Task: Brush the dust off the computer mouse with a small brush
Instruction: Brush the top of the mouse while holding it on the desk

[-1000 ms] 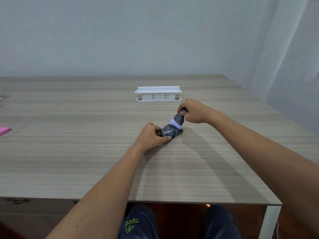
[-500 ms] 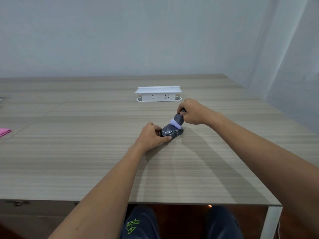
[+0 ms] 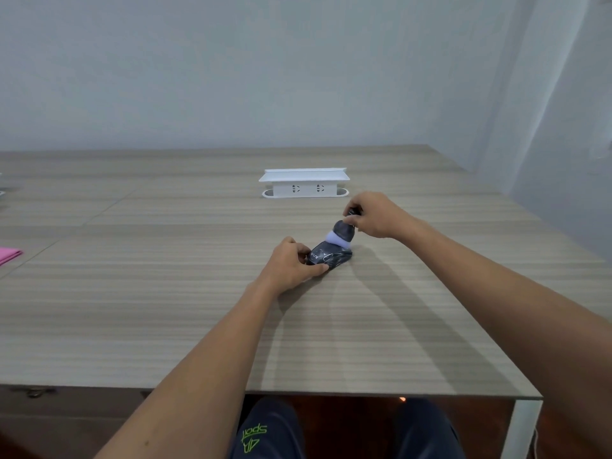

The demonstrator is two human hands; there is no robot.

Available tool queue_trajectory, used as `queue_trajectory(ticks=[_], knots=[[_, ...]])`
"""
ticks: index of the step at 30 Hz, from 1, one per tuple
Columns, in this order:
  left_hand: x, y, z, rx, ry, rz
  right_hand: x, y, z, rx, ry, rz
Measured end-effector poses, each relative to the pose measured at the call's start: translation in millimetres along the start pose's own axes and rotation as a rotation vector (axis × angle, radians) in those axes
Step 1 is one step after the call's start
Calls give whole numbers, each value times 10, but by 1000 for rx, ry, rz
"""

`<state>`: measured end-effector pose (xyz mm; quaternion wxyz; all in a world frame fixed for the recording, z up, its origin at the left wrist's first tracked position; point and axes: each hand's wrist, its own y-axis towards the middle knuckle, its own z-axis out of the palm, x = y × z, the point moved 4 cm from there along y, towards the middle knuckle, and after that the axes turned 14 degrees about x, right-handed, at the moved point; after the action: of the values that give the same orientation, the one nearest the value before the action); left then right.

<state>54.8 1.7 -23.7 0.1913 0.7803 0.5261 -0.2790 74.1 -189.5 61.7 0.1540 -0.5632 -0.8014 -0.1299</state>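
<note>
A dark patterned computer mouse lies on the wooden table, a little right of centre. My left hand grips its near end between thumb and fingers and holds it down. A small brush with a dark grey head and pale lilac bristle tips rests on the far top of the mouse. My right hand is closed around the brush's short handle, which is mostly hidden by the fingers.
A white socket box with a flat lid stands behind the mouse at mid-table. A pink cloth lies at the left edge. The table's front edge runs just above my knees, and a wall rises to the right.
The brush has shifted slightly over the top of the mouse with small movements of my right hand. My left hand keeps the same hold on the mouse.
</note>
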Motion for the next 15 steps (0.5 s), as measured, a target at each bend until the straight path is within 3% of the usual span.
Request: queue_trajectory(ticks=[6, 15], knots=[[22, -1, -36, 29, 9, 7, 73, -42, 0, 51, 106, -71], [51, 15, -72, 67, 7, 5, -77, -54, 1, 20, -12, -4]])
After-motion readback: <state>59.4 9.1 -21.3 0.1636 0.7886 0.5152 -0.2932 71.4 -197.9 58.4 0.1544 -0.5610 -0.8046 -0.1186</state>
